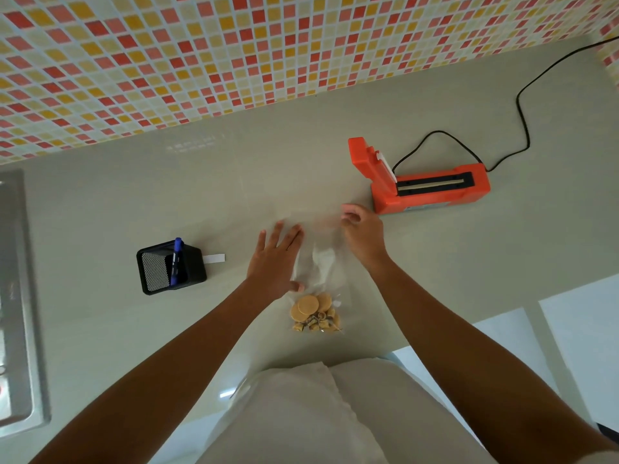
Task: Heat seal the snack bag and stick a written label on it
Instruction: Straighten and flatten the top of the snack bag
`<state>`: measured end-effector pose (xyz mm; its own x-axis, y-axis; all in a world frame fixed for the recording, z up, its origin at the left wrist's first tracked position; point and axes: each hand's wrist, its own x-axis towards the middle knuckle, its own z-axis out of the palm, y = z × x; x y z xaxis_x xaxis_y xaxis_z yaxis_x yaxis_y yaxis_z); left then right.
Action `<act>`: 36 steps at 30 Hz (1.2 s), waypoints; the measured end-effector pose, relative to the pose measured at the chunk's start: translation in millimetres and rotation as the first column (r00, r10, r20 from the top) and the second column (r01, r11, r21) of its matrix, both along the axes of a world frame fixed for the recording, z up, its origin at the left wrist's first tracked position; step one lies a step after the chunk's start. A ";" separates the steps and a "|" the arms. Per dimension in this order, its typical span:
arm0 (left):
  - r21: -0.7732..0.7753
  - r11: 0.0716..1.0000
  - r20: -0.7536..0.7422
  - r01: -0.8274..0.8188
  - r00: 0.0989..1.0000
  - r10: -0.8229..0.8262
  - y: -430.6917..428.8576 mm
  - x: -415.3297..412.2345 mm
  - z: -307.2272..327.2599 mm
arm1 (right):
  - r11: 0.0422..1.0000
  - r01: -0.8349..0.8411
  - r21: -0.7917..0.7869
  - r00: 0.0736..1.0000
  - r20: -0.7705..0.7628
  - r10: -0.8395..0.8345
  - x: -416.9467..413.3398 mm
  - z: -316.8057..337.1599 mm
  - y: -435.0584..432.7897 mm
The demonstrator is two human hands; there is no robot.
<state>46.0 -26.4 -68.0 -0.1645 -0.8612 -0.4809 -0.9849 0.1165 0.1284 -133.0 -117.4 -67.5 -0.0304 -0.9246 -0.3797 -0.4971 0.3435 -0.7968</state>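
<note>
A clear snack bag (321, 262) lies on the grey counter (234, 182), with round biscuits and small snacks (315, 313) gathered at its near end. My left hand (274, 259) lies flat, fingers spread, on the bag's left side. My right hand (361, 232) pinches the bag's far right corner between its fingertips. An orange heat sealer (425, 182) stands at the right with its lid raised, just beyond my right hand. A white label strip (214, 259) lies beside a black mesh pen holder (170, 266) that holds a blue marker (176, 259).
The sealer's black cord (522, 105) runs along the counter to the far right. A tiled wall (201, 61) closes the far side. A metal sink rim (20, 296) lies at the left. The counter's near edge is by my body.
</note>
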 end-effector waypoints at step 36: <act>-0.024 0.968 -0.057 -0.248 0.967 0.247 -4.8 -3.0 2.9 | 0.967 0.208 0.146 0.924 0.294 -0.244 7.5 11.6 53.2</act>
<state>43.0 -31.2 -65.1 0.0313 -0.8926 -0.4497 -0.9755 -0.1254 0.1810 -125.5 -64.2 -55.9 -0.0993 -0.8590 -0.5023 -0.1328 0.5117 -0.8489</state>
